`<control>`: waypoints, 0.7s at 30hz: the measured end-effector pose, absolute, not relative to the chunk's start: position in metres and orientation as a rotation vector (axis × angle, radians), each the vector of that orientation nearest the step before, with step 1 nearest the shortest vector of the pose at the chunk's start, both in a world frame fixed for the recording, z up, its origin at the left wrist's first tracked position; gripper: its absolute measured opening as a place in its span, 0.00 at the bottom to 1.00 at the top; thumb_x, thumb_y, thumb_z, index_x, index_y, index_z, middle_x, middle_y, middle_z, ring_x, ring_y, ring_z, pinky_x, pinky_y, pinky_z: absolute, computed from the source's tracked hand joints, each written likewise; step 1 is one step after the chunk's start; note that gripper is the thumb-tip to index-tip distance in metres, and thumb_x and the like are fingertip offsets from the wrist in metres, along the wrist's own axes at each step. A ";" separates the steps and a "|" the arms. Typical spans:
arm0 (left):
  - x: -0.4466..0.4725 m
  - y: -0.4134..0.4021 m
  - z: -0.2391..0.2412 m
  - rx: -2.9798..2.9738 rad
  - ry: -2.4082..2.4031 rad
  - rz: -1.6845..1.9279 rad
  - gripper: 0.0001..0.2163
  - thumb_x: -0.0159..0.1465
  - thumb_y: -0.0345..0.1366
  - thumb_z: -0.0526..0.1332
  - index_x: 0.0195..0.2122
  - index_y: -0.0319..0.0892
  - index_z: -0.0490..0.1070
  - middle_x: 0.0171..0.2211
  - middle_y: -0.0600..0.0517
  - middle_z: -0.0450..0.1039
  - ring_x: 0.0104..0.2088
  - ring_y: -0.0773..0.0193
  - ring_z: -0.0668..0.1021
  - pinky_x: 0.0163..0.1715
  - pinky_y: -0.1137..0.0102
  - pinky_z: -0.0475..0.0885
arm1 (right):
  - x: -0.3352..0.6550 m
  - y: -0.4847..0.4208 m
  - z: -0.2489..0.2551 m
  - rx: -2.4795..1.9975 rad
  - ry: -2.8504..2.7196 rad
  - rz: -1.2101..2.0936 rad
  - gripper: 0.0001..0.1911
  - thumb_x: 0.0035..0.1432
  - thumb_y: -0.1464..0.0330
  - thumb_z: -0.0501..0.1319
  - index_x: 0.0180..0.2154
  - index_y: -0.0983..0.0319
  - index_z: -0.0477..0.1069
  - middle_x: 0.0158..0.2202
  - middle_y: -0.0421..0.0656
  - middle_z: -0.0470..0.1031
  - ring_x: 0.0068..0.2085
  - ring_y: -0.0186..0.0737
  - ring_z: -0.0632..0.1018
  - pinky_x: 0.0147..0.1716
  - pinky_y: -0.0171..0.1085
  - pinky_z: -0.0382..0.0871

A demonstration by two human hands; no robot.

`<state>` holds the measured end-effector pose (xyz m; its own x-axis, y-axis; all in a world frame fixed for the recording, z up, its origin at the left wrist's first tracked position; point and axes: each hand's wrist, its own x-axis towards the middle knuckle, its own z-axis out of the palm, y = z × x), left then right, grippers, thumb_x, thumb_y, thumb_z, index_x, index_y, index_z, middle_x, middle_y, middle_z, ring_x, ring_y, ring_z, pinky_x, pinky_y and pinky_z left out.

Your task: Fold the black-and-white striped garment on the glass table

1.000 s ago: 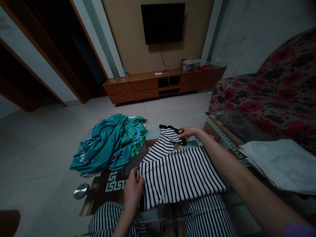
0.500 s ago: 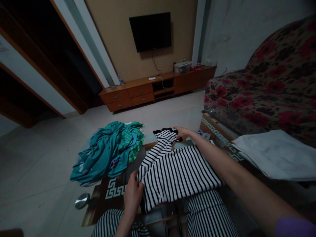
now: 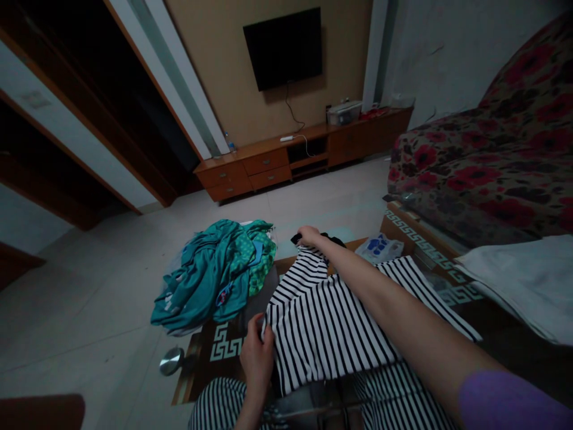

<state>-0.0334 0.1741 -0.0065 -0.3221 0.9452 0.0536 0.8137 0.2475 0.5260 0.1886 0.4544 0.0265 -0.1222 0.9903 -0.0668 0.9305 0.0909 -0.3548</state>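
Note:
A black-and-white striped shirt lies spread over the near part of the glass coffee table and reaches toward my knees. My left hand is closed on its left edge, thumb on top and fingers folded beneath. Farther out, my right hand pinches the black-trimmed far end of the shirt, where the cloth narrows. My right forearm crosses over the shirt and covers part of it. To the left is a heap of teal and green clothes, apart from both hands.
White folded cloth rests on the table's right side. Near the far edge sits a plastic bag with blue print. A round metal table fitting juts out at the left corner. Beyond stand a flowered sofa and a low wooden cabinet.
My right hand has shifted left across the black-trimmed end of the shirt. My left hand keeps its hold on the edge. The view has turned slightly, so everything sits farther right.

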 end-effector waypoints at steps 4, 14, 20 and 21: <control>-0.035 0.176 -0.009 1.581 2.253 0.774 0.15 0.63 0.37 0.53 0.50 0.42 0.64 0.42 0.47 0.75 0.40 0.57 0.77 0.36 0.68 0.69 | 0.189 0.463 0.017 -2.048 -2.027 0.309 0.16 0.61 0.64 0.58 0.46 0.66 0.73 0.47 0.55 0.74 0.48 0.47 0.74 0.45 0.39 0.65; -0.037 0.175 -0.009 1.414 2.241 1.009 0.17 0.65 0.43 0.49 0.50 0.41 0.65 0.42 0.44 0.75 0.40 0.55 0.77 0.39 0.64 0.70 | 0.164 0.410 0.032 -1.659 -2.057 -0.103 0.18 0.64 0.62 0.55 0.51 0.64 0.68 0.53 0.55 0.67 0.55 0.50 0.63 0.54 0.47 0.54; -0.046 0.179 -0.006 1.468 2.215 1.032 0.18 0.61 0.45 0.53 0.48 0.39 0.67 0.35 0.45 0.74 0.37 0.55 0.77 0.38 0.64 0.70 | 0.178 0.359 0.003 -1.466 -2.350 0.024 0.19 0.63 0.62 0.56 0.52 0.64 0.70 0.58 0.52 0.65 0.59 0.47 0.63 0.57 0.45 0.55; -0.048 0.180 -0.006 1.483 2.195 1.022 0.19 0.60 0.45 0.54 0.48 0.39 0.67 0.35 0.46 0.74 0.36 0.55 0.76 0.38 0.64 0.70 | 0.184 0.353 0.002 -1.460 -2.321 0.021 0.20 0.63 0.62 0.56 0.54 0.64 0.68 0.59 0.52 0.64 0.60 0.47 0.62 0.58 0.44 0.54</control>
